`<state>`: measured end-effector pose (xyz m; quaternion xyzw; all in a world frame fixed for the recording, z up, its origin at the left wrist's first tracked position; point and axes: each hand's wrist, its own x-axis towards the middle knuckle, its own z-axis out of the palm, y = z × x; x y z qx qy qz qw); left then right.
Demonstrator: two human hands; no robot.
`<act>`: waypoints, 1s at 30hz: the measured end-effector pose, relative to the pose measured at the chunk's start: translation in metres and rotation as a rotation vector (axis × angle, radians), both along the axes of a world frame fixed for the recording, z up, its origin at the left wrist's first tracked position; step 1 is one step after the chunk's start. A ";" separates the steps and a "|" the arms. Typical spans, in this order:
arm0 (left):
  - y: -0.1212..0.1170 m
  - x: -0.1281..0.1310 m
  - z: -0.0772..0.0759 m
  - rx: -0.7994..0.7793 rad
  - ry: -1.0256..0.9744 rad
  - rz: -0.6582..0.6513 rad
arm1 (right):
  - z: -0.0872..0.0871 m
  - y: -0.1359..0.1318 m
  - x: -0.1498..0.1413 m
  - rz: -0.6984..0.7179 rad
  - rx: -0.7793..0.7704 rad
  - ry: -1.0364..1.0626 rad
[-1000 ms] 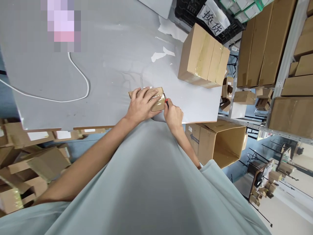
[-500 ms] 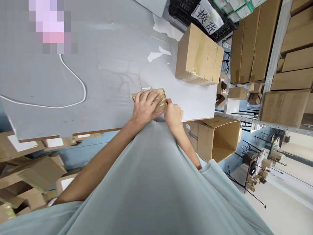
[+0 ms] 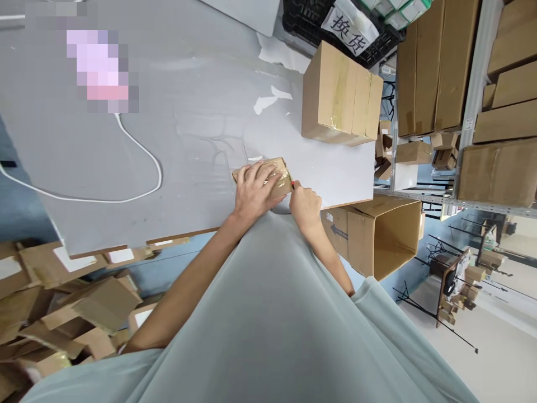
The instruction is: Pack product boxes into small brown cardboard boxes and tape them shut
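A small cardboard box (image 3: 280, 167) with shiny clear tape lies at the near edge of the grey table. My left hand (image 3: 255, 190) grips it from above, fingers spread across its top and thumb toward the near side. At the box's right end, my right hand (image 3: 305, 206) is closed in a fist around a small red tool (image 3: 293, 183). Only a bit of red shows beside the fingers, touching or very close to the box end. The rest of the tool is hidden in the fist, so its kind cannot be made out.
A taped carton (image 3: 342, 92) stands on the table to the right, before a black crate (image 3: 302, 22). Paper scraps (image 3: 272, 99) and a white cable (image 3: 159, 173) lie on the tabletop. Below the edge is an open carton (image 3: 377, 238); cartons (image 3: 96, 308) pile up at left.
The view has turned a little, so the table and cable appear shifted right and down. Both hands keep nearly the same hold at the small box.
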<state>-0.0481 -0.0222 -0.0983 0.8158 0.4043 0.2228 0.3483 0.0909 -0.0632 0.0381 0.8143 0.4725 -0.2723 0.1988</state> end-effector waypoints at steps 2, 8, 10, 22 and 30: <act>0.000 -0.001 0.000 -0.003 0.009 -0.006 | -0.001 -0.002 0.002 -0.019 0.003 0.003; 0.002 -0.002 0.003 -0.021 0.036 -0.008 | -0.006 -0.005 0.008 -0.021 0.020 0.039; 0.003 -0.003 0.004 -0.014 0.040 -0.006 | -0.001 -0.013 0.009 -0.023 0.013 0.056; 0.004 -0.021 -0.010 0.063 0.131 -0.054 | -0.122 -0.030 0.123 -0.343 0.225 0.143; 0.003 -0.055 -0.021 0.066 0.196 -0.042 | -0.233 -0.007 0.135 -0.566 0.270 0.549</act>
